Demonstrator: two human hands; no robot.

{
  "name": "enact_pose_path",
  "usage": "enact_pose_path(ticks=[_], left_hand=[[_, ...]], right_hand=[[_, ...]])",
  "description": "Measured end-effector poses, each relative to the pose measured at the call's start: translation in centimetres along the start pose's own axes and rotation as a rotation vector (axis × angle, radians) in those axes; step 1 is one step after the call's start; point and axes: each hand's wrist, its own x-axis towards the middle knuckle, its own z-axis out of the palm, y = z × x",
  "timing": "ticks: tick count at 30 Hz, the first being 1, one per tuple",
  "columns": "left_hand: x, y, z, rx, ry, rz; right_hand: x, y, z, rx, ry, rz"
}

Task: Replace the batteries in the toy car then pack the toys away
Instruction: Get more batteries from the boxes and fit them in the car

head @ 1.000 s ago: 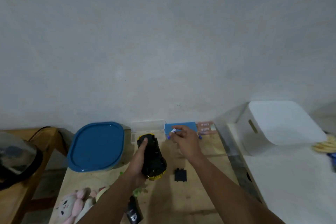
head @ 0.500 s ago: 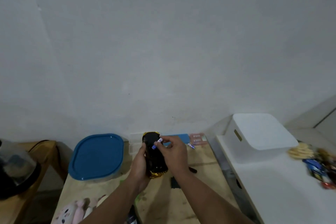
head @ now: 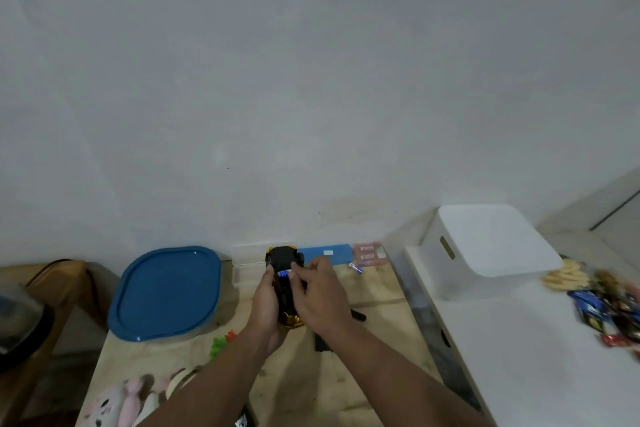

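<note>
While the left hand (head: 266, 302) gripped the upturned toy car (head: 285, 282), right fingers (head: 297, 270) pinched a battery (head: 284, 273); it wanted seating squarely, with poles matched.

We can read no text, brand or number anywhere. The battery (head: 284, 273) pinched against the toy car (head: 282, 260) shows blue and white printing, too small and blurred for us to make out. The pink packs (head: 367, 253) at the wall carry small dark marks that we cannot read. A white label (head: 328, 252) sits on the blue case (head: 323, 255), and we see no legible lettering on it.
</note>
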Motion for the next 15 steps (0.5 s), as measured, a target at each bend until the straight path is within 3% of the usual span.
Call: enact_pose_path(ticks=[2,5,7,11,15], left_hand=[[1.3,-0.6,-0.2,-0.009,0.023,0.007],[3.3,-0.7,-0.5,-0.045,0.041,0.032],[4.8,-0.9,-0.8,-0.089,0.040,0.019],[7.6,-1.7,-1.3,-0.095,0.104,-0.017],[9.7,-2.5,-1.1,-0.078,0.158,-0.023]], right_hand=[[1.2,1.3,-0.5,0.094,-0.095,0.025],[3.1,5.5,-0.7,0.267,-0.021,0.174],[4.5,9.4,-0.1,0.195,-0.048,0.285],[7.6,16.3,2.0,-0.076,-0.312,0.391],[11.0,21.1,3.3,-0.221,-0.262,0.448]])
